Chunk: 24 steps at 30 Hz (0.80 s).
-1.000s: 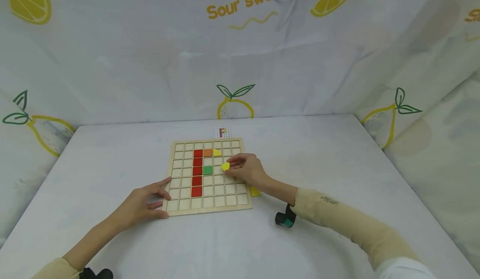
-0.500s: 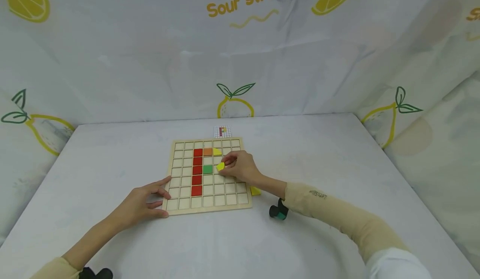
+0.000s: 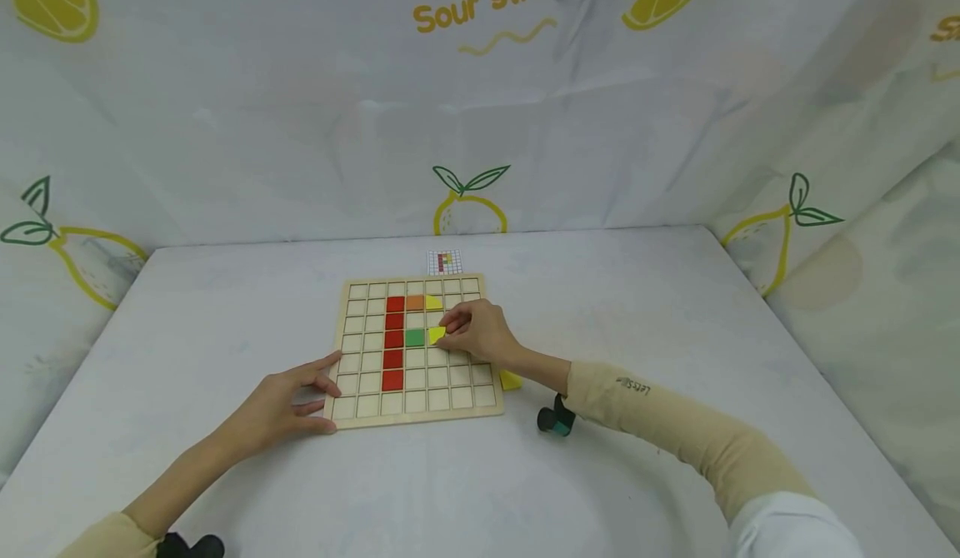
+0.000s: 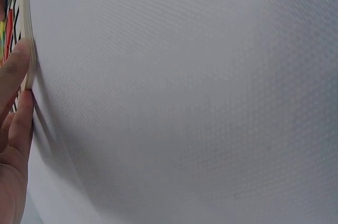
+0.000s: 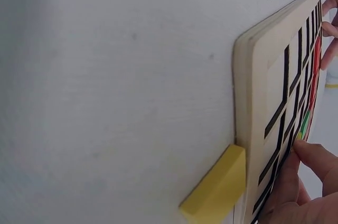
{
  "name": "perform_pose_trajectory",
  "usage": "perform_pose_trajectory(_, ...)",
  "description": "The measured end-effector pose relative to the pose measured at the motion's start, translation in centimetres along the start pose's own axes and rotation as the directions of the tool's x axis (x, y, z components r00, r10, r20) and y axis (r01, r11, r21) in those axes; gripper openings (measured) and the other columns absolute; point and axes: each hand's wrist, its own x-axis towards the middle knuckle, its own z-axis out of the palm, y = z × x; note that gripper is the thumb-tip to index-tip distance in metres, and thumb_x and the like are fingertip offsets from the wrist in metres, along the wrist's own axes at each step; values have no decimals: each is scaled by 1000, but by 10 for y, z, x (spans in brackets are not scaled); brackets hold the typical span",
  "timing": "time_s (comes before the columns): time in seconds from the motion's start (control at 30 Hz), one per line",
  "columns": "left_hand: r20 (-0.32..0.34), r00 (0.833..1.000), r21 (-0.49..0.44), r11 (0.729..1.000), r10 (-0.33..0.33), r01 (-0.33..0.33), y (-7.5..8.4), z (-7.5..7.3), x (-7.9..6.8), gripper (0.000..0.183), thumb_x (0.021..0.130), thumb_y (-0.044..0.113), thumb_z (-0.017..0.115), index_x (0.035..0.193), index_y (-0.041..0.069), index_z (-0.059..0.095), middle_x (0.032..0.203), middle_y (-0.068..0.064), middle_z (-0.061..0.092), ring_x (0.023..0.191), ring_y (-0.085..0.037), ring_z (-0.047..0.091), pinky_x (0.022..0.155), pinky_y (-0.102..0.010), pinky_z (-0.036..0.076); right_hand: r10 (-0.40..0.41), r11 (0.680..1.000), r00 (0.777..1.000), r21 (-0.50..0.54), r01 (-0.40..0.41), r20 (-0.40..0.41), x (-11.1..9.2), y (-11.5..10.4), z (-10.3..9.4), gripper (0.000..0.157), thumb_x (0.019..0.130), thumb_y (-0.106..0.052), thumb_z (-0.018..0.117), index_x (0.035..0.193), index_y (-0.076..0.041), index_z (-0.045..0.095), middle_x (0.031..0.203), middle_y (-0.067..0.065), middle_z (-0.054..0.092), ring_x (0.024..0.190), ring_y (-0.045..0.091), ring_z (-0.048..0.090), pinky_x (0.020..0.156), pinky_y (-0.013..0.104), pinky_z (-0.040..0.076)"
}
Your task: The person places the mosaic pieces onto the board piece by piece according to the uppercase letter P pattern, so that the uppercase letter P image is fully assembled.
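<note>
A square wooden grid board (image 3: 420,400) lies on the white table. One column of it holds several red square tiles (image 3: 394,321). To their right, an orange tile (image 3: 415,303) and a yellow tile with a slanted side (image 3: 432,302) sit in an upper row, and a green square tile (image 3: 415,338) lower. My right hand (image 3: 483,333) pinches another yellow tile (image 3: 436,336) at the cell right of the green one; fingertips partly cover it. My left hand (image 3: 281,406) rests against the board's left edge, fingers spread and thumb near the lower corner.
Behind the board lies a small card (image 3: 445,262) with a printed coloured grid. A loose yellow block (image 5: 219,187) lies by the board's right edge, partly under my right wrist in the head view. White cloth with lemon prints (image 3: 471,216) hangs behind the table.
My right hand has moved left with the yellow tile, from over the board to the cell beside the green tile, and the tile has turned. My left hand has stayed at the edge.
</note>
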Motion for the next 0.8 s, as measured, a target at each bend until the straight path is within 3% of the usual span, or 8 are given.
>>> perform_pose_trajectory(0.23, 6, 1000, -12, 1000, 8, -8, -1, 0, 0, 35, 66, 5, 85, 96, 6, 67, 145, -22, 41, 122, -39, 48, 82, -19, 57, 23, 1000, 1000, 2, -23, 8, 0, -1, 0, 22, 75, -7, 82, 92, 0, 69, 78, 4, 66, 66, 9, 61, 65, 17, 56)
perform_pose_trajectory(0.53, 7, 1000, -19, 1000, 4, -4, 0, -1, -1, 39, 66, 4, 85, 101, 3, 66, 146, -21, 40, 120, -38, 50, 82, -19, 57, 38, 999, 999, 24, -39, 23, -1, -2, -2, 21, 76, -6, 81, 92, 0, 69, 79, 4, 68, 67, 9, 62, 66, 17, 56)
perform_pose_trajectory(0.8, 3, 1000, -17, 1000, 7, -7, 0, -1, -1, 35, 67, 2, 84, 97, 4, 67, 146, -22, 40, 123, -39, 47, 83, -20, 57, 81, 989, 988, 114, -96, 128, -3, 1, -16, 25, 82, -8, 76, 105, -1, 68, 90, 5, 68, 78, 13, 63, 76, 20, 56)
